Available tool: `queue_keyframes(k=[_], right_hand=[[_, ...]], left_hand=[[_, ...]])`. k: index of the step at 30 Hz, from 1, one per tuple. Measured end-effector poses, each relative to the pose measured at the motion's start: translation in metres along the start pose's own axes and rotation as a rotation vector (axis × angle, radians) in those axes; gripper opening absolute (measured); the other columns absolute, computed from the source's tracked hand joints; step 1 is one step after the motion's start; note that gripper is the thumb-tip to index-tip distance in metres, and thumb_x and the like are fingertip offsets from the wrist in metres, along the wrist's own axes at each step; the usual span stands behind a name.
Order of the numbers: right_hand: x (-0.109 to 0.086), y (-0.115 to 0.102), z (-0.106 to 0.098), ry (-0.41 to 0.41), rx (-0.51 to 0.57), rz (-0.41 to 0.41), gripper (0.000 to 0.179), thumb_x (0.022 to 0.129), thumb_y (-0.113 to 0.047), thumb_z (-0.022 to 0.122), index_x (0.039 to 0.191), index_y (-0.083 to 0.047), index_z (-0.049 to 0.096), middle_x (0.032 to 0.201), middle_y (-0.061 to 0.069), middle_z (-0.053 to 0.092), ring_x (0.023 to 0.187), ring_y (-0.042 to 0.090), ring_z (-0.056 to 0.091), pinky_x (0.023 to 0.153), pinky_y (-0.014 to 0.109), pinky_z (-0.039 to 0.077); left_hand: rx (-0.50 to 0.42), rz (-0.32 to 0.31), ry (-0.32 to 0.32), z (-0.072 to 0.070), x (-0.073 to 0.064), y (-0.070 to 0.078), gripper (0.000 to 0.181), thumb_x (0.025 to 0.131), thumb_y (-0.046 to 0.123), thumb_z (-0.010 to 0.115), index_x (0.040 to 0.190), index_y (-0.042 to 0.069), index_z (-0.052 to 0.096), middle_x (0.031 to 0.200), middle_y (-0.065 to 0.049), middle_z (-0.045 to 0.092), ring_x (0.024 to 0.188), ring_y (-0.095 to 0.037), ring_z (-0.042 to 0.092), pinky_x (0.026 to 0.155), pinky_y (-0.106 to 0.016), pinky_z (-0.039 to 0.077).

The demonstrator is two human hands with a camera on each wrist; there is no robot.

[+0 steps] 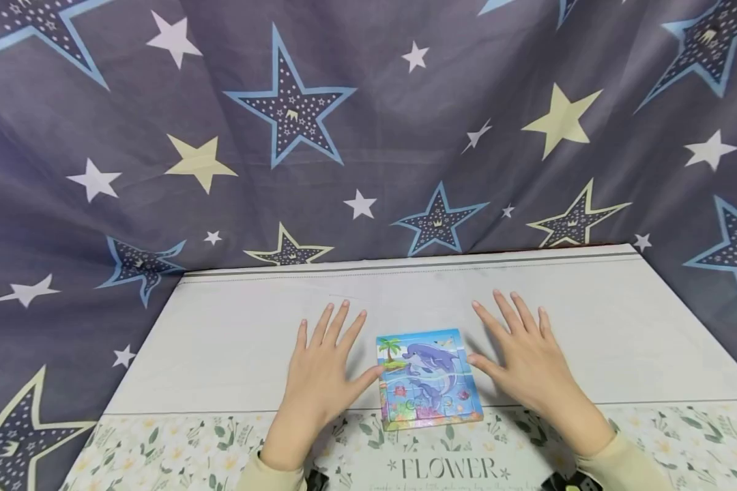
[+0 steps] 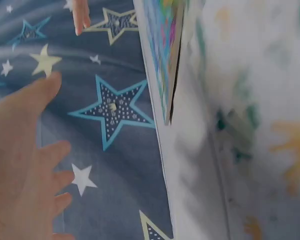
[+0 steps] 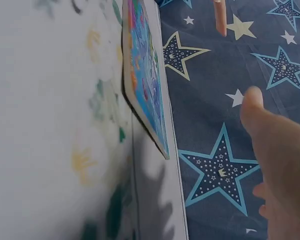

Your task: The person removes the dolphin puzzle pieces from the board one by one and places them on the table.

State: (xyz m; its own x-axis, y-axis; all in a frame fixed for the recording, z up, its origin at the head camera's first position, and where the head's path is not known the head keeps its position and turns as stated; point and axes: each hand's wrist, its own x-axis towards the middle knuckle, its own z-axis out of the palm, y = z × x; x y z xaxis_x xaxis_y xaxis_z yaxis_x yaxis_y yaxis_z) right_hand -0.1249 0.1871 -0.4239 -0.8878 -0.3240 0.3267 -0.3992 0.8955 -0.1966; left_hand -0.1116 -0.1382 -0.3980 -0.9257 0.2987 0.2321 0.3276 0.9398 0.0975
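A square jigsaw puzzle (image 1: 430,378) with a dolphin, a palm tree and sea creatures lies flat near the front of the table. To its left my left hand (image 1: 325,372) hovers with fingers spread, its thumb tip overlapping the puzzle's left edge in the head view. On the other side my right hand (image 1: 525,365) is spread too, thumb pointing at the puzzle's right edge. Nothing is held by either hand. The left wrist view shows the puzzle board (image 2: 162,55) edge-on, lower than the hand. From the right wrist, its thin side (image 3: 145,75) shows beside the thumb.
A white tabletop (image 1: 239,341) has a flowered cloth band (image 1: 172,447) along its front, printed with "FLOWER". Behind and at both sides hangs a dark curtain (image 1: 368,136) with stars, meeting the table's back edge.
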Motion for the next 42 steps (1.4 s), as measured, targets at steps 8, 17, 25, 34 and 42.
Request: queue_keyframes(k=[8,17,25,34,42], right_hand=[[0.029,-0.015,0.011,-0.054,0.046,-0.053,0.088,0.087,-0.070,0.056,0.158,-0.027,0.028,0.164,0.011,0.015,0.150,0.036,0.008,0.115,0.068,0.009],[0.056,-0.031,0.022,-0.065,0.124,-0.154,0.086,0.088,-0.066,0.060,0.157,-0.024,0.032,0.163,0.012,0.022,0.149,0.038,0.015,0.115,0.065,0.015],[0.072,-0.043,0.034,-0.080,0.182,-0.237,0.079,0.086,-0.055,0.071,0.150,-0.016,0.046,0.152,0.016,0.041,0.140,0.040,0.034,0.114,0.060,0.026],[0.077,-0.059,0.041,-0.190,0.287,-0.252,0.063,0.085,-0.042,0.078,0.137,-0.013,0.059,0.136,0.012,0.056,0.126,0.031,0.051,0.106,0.052,0.041],[0.069,-0.070,0.049,-0.256,0.372,-0.213,0.048,0.086,-0.030,0.079,0.127,-0.010,0.065,0.125,0.007,0.060,0.116,0.027,0.056,0.098,0.047,0.048]], left_hand=[[-0.131,0.046,-0.133,0.008,0.022,-0.008,0.096,0.083,0.071,0.061,0.159,0.026,0.024,0.166,0.000,0.012,0.152,-0.027,0.008,0.120,-0.056,0.003],[-0.189,0.075,-0.209,0.017,0.031,-0.012,0.105,0.076,0.068,0.072,0.159,0.023,0.025,0.164,-0.006,0.019,0.150,-0.032,0.015,0.118,-0.060,0.012],[-0.285,0.071,-0.340,0.024,0.043,-0.014,0.106,0.071,0.058,0.082,0.156,0.015,0.034,0.160,-0.009,0.029,0.147,-0.033,0.025,0.116,-0.057,0.022],[-0.347,0.054,-0.421,0.034,0.040,-0.010,0.100,0.069,0.052,0.086,0.149,0.009,0.044,0.155,-0.011,0.038,0.141,-0.036,0.035,0.112,-0.058,0.031],[-0.364,0.018,-0.423,0.038,0.034,-0.007,0.099,0.069,0.049,0.086,0.149,0.009,0.044,0.156,-0.012,0.036,0.144,-0.034,0.031,0.115,-0.057,0.026]])
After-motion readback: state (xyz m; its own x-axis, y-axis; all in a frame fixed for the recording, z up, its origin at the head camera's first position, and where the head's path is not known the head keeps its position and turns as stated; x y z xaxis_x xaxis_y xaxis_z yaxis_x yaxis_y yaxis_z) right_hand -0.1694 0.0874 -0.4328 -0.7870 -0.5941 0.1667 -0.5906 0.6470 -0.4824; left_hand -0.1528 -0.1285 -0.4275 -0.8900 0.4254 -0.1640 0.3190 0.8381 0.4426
